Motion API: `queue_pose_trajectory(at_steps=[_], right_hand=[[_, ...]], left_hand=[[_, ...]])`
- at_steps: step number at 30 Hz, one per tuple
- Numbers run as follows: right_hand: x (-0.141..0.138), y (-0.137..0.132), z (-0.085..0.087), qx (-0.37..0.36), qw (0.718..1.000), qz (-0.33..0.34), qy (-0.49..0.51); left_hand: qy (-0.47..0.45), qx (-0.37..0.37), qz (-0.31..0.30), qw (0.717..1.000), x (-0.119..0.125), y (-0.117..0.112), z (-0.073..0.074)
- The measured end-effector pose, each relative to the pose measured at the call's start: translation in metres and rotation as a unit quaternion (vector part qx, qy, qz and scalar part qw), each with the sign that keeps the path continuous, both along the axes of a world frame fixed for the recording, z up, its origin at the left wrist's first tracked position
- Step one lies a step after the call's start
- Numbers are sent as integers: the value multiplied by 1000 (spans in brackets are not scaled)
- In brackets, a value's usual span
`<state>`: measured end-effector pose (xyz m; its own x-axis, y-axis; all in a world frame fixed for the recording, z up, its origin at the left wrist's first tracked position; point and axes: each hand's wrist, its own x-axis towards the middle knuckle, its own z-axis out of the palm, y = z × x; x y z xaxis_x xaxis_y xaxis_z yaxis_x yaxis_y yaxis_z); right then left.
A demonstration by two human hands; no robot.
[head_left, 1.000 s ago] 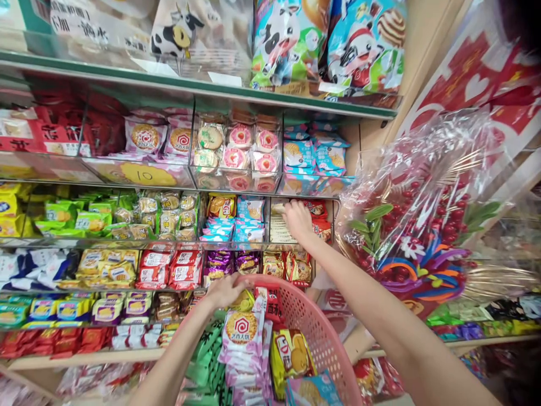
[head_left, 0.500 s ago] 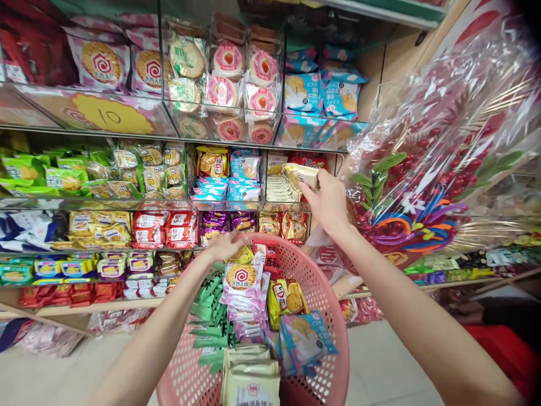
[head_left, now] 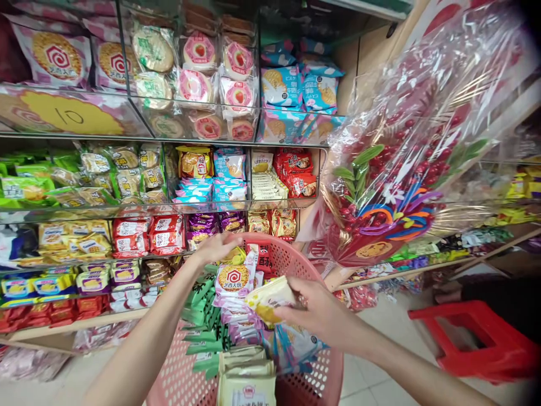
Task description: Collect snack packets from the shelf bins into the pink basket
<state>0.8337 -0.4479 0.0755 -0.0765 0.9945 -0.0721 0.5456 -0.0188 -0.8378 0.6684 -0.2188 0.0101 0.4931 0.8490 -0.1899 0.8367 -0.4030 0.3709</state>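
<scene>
My right hand (head_left: 315, 310) is closed around a cream-and-yellow biscuit packet (head_left: 270, 298) above the contents of a pink plastic basket (head_left: 327, 361). At the far rim, my left hand (head_left: 217, 248) is wrapped over the basket's edge; part of its fingers is hidden. Inside lie green packets (head_left: 203, 332), a pink-white packet with a large round biscuit printed on it (head_left: 234, 279), blue biscuit packets (head_left: 296, 349) and cream packets (head_left: 247, 386). The held packet partly covers those beneath it.
Shelves of packaged biscuits rise in front, with a yellow price sign (head_left: 71, 115) marked 10. A plastic-wrapped bouquet (head_left: 393, 169) leans at the right. A red stool (head_left: 477, 338) stands on the tiled floor, with a person's dark-clothed part (head_left: 502, 304) beside it.
My right hand has carried the cream biscuit packet from the shelf compartment down over the basket. My left hand stays on the rim. The view has shifted to the right.
</scene>
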Motion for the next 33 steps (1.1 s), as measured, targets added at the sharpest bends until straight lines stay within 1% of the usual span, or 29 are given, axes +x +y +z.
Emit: queue_pose_trajectory(at_steps=[3,6,9,14,18,21,23,27,33], right_hand=[[-2,-4,-1,-31,999,8,-3],[2,-8,-1,-37,999,20,19],[6,-10,-4,-49,998,41,24],[5,-7,-14,-73,995,69,-5],[-2,-5,-18,-88,990,104,39],[-8,-7,-18,-104,984,132,58],[-13,-11,-15,-117,981,152,22],[-25,-18,-12,-120,972,180,-93],[-44,-29,-18,-138,950,247,-129]], left_hand=[[8,2,7,1000,1,1,-2],[6,-4,8,1000,2,0,-2],[5,-8,7,1000,2,-3,-2],[-19,-2,-7,1000,3,-11,5],[-8,-13,0,1000,4,-19,12],[-7,-16,7,1000,4,-20,11],[-11,-15,11,1000,2,-19,8],[-13,-17,10,1000,-1,-15,2],[-1,-16,13,1000,-4,-12,-1]])
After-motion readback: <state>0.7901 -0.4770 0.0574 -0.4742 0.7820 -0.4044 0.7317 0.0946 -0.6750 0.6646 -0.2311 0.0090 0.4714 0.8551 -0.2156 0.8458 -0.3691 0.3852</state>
